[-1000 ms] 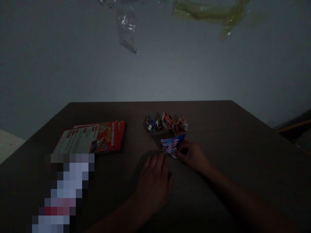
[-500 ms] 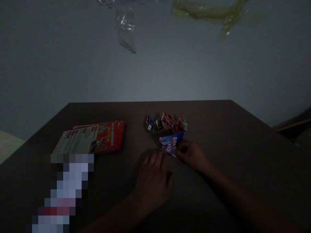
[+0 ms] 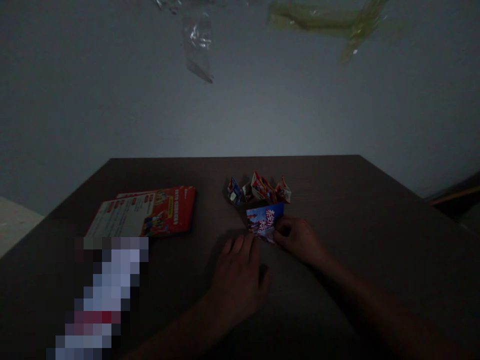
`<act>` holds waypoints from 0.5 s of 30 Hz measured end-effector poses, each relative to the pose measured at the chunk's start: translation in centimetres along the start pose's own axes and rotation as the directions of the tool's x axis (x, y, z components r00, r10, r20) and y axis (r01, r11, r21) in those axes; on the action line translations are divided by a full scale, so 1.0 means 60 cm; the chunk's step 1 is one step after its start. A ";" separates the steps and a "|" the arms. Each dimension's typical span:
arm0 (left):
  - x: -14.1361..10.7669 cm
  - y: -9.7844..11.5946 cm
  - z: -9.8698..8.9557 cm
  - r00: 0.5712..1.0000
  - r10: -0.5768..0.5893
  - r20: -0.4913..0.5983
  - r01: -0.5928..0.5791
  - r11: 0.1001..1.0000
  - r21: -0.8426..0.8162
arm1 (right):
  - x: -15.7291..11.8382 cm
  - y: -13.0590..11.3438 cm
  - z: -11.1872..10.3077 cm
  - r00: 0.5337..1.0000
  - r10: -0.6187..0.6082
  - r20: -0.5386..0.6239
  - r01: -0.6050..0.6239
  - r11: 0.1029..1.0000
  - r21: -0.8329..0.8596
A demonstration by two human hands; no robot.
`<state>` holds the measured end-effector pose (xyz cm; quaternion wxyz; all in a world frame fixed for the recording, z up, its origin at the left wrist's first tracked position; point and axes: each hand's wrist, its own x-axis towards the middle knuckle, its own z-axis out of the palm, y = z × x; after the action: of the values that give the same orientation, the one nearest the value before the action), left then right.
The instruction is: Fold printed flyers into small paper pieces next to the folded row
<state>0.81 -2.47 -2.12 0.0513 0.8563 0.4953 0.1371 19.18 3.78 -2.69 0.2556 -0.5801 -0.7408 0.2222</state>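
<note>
A small blue printed paper point(image 3: 265, 218) with white and pink lettering stands partly folded at the middle of the table. My right hand point(image 3: 298, 237) pinches its lower right edge between thumb and finger. My left hand point(image 3: 240, 277) lies palm down on the table, fingers extended, its fingertips at the paper's lower left edge. Just behind the paper sit several folded paper pieces: a blue one point(image 3: 234, 191) at the left, red and white ones point(image 3: 262, 187) in the middle, and another point(image 3: 283, 190) at the right.
Red printed booklets or cards point(image 3: 180, 210) lie stacked on the left of the brown table point(image 3: 322, 175). A pixelated pale object point(image 3: 116, 280) is nearer at the left. Behind the table rises a grey wall point(image 3: 240, 115) with clear and yellowish tape.
The whole view has shifted slightly. Both hands stay at the blue paper, with almost no movement relative to it.
</note>
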 end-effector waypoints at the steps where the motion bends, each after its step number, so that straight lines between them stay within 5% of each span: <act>1: 0.000 0.000 0.000 1.000 0.006 -0.002 -0.006 1.000 -0.001 | 0.000 0.000 0.000 1.000 0.005 0.001 -0.005 1.000 0.002; 15: 0.010 -0.010 -0.009 0.995 -0.103 0.004 0.103 0.994 0.043 | 0.001 -0.001 0.000 1.000 0.010 0.012 -0.010 1.000 0.011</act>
<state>0.46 -1.69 -1.62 0.0416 0.8310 0.5414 0.1210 19.11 3.81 -2.67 0.2532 -0.5812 -0.7381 0.2310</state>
